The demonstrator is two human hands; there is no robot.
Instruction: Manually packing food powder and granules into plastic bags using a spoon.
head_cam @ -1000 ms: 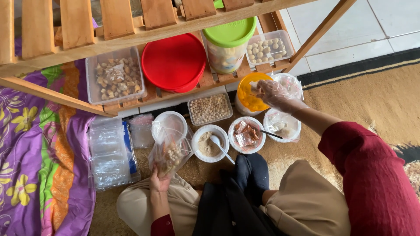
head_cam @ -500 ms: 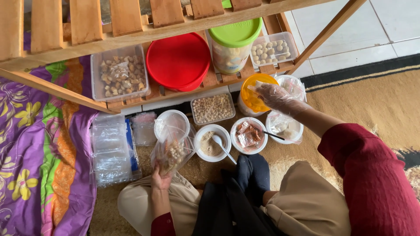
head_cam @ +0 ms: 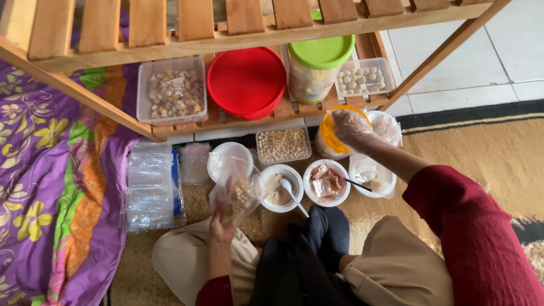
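Note:
My left hand (head_cam: 222, 228) holds up a small clear plastic bag (head_cam: 238, 195) partly filled with light brown snack pieces, just in front of my lap. My right hand (head_cam: 350, 126), covered by a thin clear plastic glove, reaches forward over the orange-lidded jar (head_cam: 330, 136); whether the fingers grip anything I cannot tell. Below that arm sit a white bowl with powder and a spoon (head_cam: 281, 187), a white bowl of small red sachets (head_cam: 326, 182), and a clear tub with a dark spoon (head_cam: 371, 174).
A low wooden slatted rack (head_cam: 226, 22) holds a clear box of snacks (head_cam: 171, 95), a red lidded tub (head_cam: 247, 80), a green-lidded jar (head_cam: 321, 62) and a small box of round pieces (head_cam: 362, 78). A stack of clear bags (head_cam: 148, 187) lies left, beside purple floral cloth (head_cam: 51, 187).
My right hand has stayed over the orange-lidded jar, shifting only slightly. My left hand keeps the bag in the same place.

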